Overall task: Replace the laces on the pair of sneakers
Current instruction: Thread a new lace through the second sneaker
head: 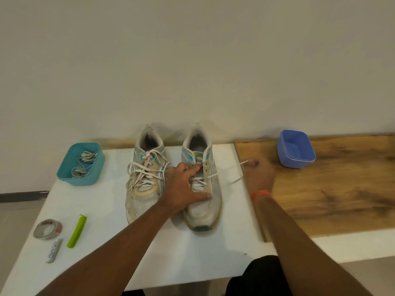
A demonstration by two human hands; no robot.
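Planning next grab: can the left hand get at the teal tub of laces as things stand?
Probably yes. The left hand only rests on the right-side white sneaker, and the teal plastic tub sits open-topped with nothing between.

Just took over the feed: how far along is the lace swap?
Early. The left sneaker still looks fully laced. On the right sneaker, held by the left hand, upper eyelets are empty; the right hand pulls its lace out. Laces in the teal bin wait; blue bin is empty.
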